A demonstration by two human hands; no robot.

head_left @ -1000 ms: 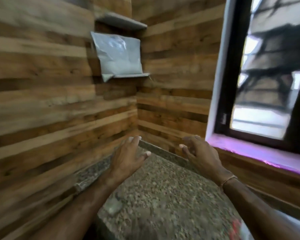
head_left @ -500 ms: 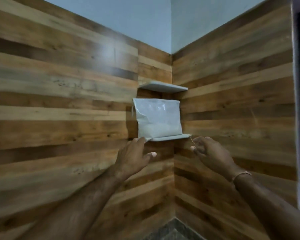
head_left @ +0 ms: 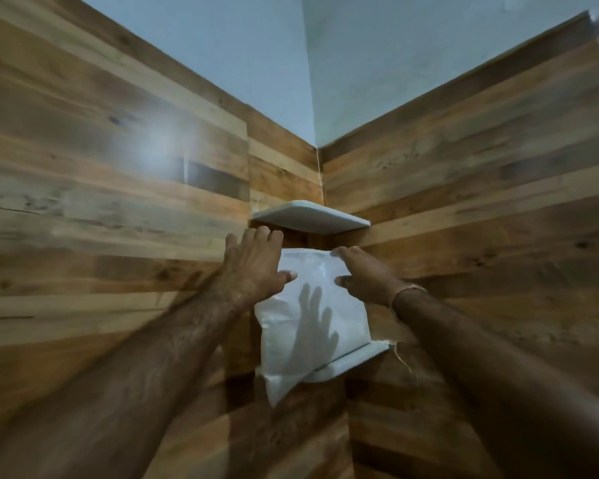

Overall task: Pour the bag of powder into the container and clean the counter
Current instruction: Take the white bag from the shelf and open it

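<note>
Left hand (head_left: 253, 267) and right hand (head_left: 367, 274), fingers uncurled, touch bag (head_left: 291, 326) on wood-walled corner shelf (head_left: 343, 366)

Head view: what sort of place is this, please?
Likely an indoor kitchen corner, though no counter shows. Two wood-patterned walls meet here, a white upper shelf and lower shelf are fixed between them, and a white bag stands on the lower shelf.
</note>
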